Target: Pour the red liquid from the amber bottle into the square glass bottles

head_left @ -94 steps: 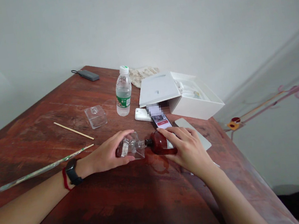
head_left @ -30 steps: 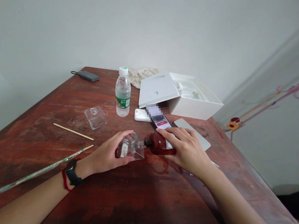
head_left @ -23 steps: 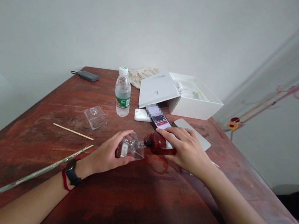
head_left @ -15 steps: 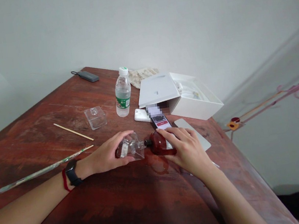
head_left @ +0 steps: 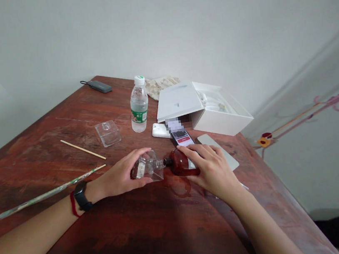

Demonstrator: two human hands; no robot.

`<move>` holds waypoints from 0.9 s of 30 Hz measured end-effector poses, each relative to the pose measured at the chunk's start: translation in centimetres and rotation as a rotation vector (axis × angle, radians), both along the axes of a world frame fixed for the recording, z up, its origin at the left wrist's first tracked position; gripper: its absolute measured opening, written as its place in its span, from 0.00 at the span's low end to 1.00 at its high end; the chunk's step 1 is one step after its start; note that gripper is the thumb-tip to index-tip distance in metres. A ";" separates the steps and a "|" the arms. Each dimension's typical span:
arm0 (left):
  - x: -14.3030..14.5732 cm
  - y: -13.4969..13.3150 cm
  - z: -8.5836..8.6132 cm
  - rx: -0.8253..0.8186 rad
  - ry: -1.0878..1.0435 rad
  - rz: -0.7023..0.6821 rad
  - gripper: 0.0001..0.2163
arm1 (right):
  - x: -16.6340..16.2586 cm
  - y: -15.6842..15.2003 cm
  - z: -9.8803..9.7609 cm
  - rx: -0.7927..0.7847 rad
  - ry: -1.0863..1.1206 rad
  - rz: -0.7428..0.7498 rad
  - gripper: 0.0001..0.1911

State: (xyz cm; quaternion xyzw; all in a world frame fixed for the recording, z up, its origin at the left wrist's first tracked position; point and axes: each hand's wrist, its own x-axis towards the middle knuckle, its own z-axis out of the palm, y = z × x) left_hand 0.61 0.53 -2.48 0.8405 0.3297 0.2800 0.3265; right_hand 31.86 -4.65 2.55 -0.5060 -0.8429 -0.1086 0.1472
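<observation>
My left hand point(head_left: 127, 170) is wrapped round a clear square glass bottle point(head_left: 154, 166), whose narrow threaded neck points right. In my right hand point(head_left: 208, 165) is a round reddish-brown bottle point(head_left: 179, 162) with a pale label, tipped over with its dark neck pointing left. The two mouths meet, or nearly meet, above the table; I cannot tell whether one sits inside the other. A wet ring point(head_left: 179, 187) shows on the wood beneath the brown bottle. The level of any liquid in the glass bottle is unclear.
Beyond my hands stand a water bottle point(head_left: 139, 106) and a clear square lid-like piece point(head_left: 107, 133). A phone point(head_left: 183, 137), a white device point(head_left: 160, 130) and a white box point(head_left: 225, 119) lie behind. Left are a bare stick point(head_left: 82, 149) and wrapped sticks point(head_left: 46, 194).
</observation>
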 end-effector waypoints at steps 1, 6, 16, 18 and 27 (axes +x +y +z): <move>0.0 0.0 0.0 0.000 0.000 0.002 0.38 | 0.0 0.0 0.0 -0.002 0.001 0.001 0.37; 0.1 0.0 0.1 -0.005 -0.006 0.003 0.37 | 0.0 -0.1 0.0 -0.006 0.011 0.000 0.36; 0.1 -0.1 0.2 0.004 0.003 0.005 0.37 | 0.0 -0.1 0.0 -0.001 -0.008 -0.008 0.37; 0.1 -0.1 0.3 0.001 0.001 0.003 0.37 | 0.0 -0.1 0.0 -0.007 -0.002 -0.006 0.36; 0.1 -0.1 0.2 -0.005 -0.003 0.004 0.37 | 0.0 -0.1 0.1 -0.021 -0.002 0.002 0.34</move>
